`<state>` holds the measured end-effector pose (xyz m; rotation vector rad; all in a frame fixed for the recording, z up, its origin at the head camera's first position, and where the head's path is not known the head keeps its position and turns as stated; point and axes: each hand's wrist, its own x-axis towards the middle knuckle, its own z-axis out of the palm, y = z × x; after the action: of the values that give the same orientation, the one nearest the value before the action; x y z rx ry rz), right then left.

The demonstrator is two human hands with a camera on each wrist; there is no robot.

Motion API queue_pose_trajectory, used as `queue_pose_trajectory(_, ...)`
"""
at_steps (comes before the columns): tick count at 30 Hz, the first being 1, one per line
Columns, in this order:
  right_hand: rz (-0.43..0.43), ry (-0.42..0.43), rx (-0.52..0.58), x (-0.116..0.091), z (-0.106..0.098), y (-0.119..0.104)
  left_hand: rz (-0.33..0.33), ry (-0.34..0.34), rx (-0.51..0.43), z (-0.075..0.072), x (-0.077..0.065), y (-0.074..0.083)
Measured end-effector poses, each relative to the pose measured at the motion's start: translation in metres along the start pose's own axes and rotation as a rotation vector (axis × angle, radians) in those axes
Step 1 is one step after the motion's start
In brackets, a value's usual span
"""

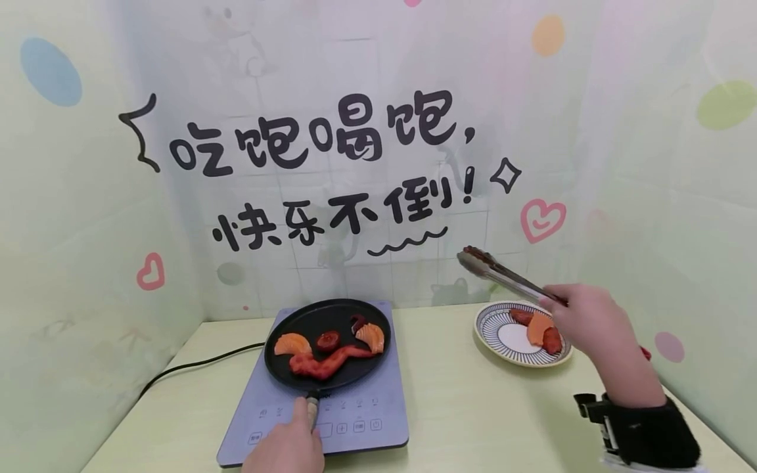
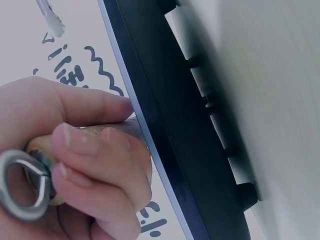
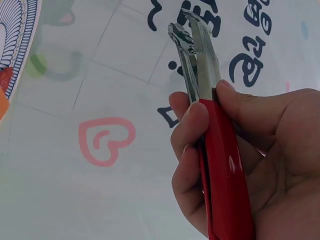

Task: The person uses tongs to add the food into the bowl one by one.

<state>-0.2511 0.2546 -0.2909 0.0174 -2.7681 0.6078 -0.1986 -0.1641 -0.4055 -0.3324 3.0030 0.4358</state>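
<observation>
My left hand (image 1: 290, 445) grips the wooden handle (image 1: 313, 410) of a round black frying pan (image 1: 307, 318) on an induction cooktop (image 1: 355, 441). In the left wrist view, a metal ring (image 2: 25, 212) hangs at the handle's end. Inside the pan lie a long red meat piece (image 1: 322, 366), orange striped slices (image 1: 292, 343) on both sides, a round red slice (image 1: 328, 339) and a small dark red piece (image 1: 357, 322). My right hand (image 1: 591, 318) holds metal tongs (image 1: 508, 279) by their red handles (image 3: 225, 175). Their tips point left, raised above table height and close together.
A striped-rim plate (image 1: 491, 345) at the right holds an orange slice (image 1: 537, 328) and red pieces (image 1: 552, 340). A black cord (image 1: 201, 361) runs left from behind the pan. Behind the pale table (image 1: 455, 407) hangs a printed curtain (image 1: 414, 276).
</observation>
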Motion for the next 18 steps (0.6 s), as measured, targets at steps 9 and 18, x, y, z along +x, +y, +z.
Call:
queue_pose_trajectory(9, 0.053, -0.026, -0.076, 0.0, -0.015, 0.03, -0.001, 0.001, -0.001, 0.001, 0.002, -0.001)
queue_pose_trajectory(18, 0.09, -0.123, -0.099, 0.009, -0.007, 0.061, -0.004, 0.015, -0.004, 0.001, 0.0, 0.0)
